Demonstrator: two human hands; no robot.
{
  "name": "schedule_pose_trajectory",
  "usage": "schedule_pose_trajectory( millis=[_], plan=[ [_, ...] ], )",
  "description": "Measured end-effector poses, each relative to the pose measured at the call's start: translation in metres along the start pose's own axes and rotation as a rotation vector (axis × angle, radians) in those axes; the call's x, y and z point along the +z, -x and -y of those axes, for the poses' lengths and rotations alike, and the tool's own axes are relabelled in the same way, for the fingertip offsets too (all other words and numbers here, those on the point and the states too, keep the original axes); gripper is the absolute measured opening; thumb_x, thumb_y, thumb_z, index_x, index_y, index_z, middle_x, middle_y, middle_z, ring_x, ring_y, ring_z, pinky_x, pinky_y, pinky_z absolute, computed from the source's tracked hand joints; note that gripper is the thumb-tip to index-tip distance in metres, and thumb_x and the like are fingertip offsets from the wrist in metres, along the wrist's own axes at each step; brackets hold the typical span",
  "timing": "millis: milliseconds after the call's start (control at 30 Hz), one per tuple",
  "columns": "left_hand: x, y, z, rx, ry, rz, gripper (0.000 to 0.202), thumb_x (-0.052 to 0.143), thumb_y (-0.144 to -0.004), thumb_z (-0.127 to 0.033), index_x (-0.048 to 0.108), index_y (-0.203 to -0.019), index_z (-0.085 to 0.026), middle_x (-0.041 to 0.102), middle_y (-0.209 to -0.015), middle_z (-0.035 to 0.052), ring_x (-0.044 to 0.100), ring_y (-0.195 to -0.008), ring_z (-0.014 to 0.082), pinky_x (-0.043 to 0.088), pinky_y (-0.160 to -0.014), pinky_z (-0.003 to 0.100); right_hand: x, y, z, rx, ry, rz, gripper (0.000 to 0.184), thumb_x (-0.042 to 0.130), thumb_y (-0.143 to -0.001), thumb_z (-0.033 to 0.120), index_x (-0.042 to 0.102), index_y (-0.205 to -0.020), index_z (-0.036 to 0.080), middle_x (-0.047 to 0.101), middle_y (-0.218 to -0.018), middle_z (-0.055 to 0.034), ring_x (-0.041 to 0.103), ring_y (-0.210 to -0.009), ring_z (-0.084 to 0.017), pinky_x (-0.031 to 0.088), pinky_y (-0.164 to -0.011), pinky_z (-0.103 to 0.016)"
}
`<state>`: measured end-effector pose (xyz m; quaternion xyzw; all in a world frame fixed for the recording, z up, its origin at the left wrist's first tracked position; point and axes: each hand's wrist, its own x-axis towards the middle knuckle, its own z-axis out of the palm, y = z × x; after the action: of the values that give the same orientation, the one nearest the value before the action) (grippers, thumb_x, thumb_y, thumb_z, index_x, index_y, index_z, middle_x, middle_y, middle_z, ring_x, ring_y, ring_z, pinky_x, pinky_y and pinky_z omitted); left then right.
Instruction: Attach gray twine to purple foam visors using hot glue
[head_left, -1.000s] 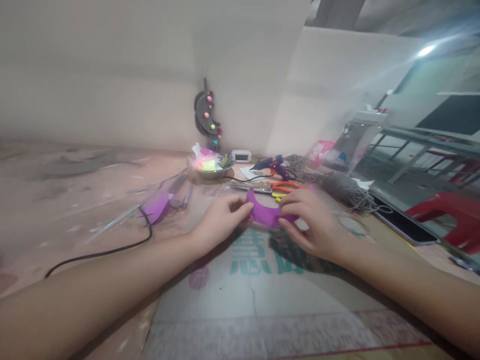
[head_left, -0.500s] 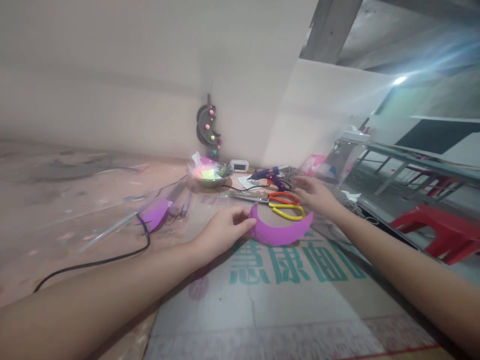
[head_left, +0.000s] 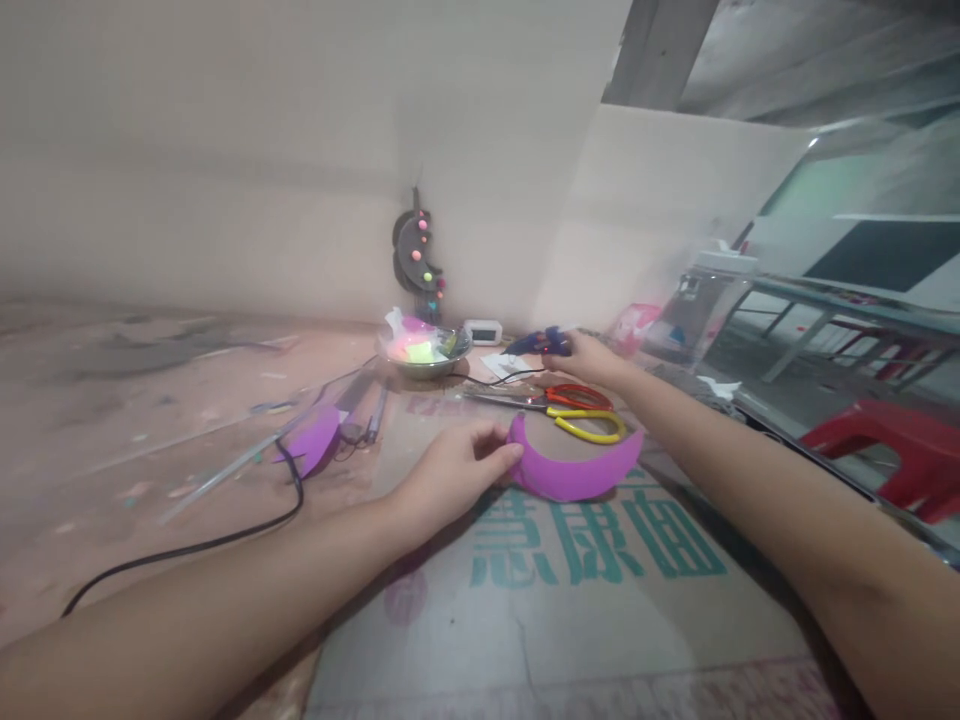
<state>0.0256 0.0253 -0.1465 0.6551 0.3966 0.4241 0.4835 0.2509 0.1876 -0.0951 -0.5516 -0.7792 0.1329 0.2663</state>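
A purple crescent-shaped foam piece (head_left: 576, 468) lies on a sheet of cardboard with green characters (head_left: 570, 590). My left hand (head_left: 454, 472) pinches the crescent's left tip between thumb and fingers. My right hand (head_left: 583, 360) is stretched far out and closed around the handle of a blue glue gun (head_left: 537, 342) near the back of the table. Scissors with orange and yellow handles (head_left: 577, 412) lie between the crescent and the glue gun.
A metal bowl (head_left: 424, 352) of bright foam bits stands at the back, with a dark decorated crescent (head_left: 417, 250) leaning on the wall behind it. A purple scrap (head_left: 315, 442), a black cable (head_left: 225, 540) and sticks lie left. A red stool (head_left: 892, 450) stands right.
My right hand left the purple crescent, reached forward over the scissors and closed on the glue gun. My left hand kept its hold on the crescent's left tip.
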Motion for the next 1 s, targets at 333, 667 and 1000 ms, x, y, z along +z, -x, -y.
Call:
schedule_pose_trajectory(
  millis=[333,667,1000],
  plan=[
    [-0.001,0.001,-0.003,0.006,-0.01,-0.015,0.023,0.058,-0.086,-0.036,0.06,-0.073,-0.016,0.057,-0.063,-0.0031,0.053,-0.061,0.0122,0.041,-0.06,0.023,-0.036,0.044,0.033,0.04,-0.085,-0.181,0.037,0.057,-0.087,0.047,0.058,-0.063,0.018,0.067,-0.068,-0.006,0.063,-0.069,-0.018,0.052,-0.071,-0.031],
    [-0.002,0.005,-0.009,0.011,-0.068,-0.069,0.03,0.053,-0.089,-0.039,0.056,-0.068,-0.017,0.049,-0.057,-0.0042,0.046,-0.054,0.011,0.034,-0.053,0.022,-0.038,0.11,0.028,-0.101,-0.334,-0.183,0.028,0.066,-0.083,0.048,0.07,-0.091,0.022,0.075,-0.096,-0.0065,0.07,-0.087,-0.024,0.059,-0.079,-0.04],
    [-0.01,0.002,-0.012,-0.082,-0.015,-0.293,0.026,0.062,-0.084,-0.041,0.064,-0.081,-0.016,0.062,-0.064,-0.0003,0.057,-0.059,0.0133,0.044,-0.056,0.023,-0.029,0.139,0.028,-0.168,-0.212,-0.339,0.033,0.052,-0.091,0.053,0.066,-0.084,0.023,0.07,-0.086,-0.0078,0.067,-0.084,-0.025,0.056,-0.074,-0.042]
  ],
)
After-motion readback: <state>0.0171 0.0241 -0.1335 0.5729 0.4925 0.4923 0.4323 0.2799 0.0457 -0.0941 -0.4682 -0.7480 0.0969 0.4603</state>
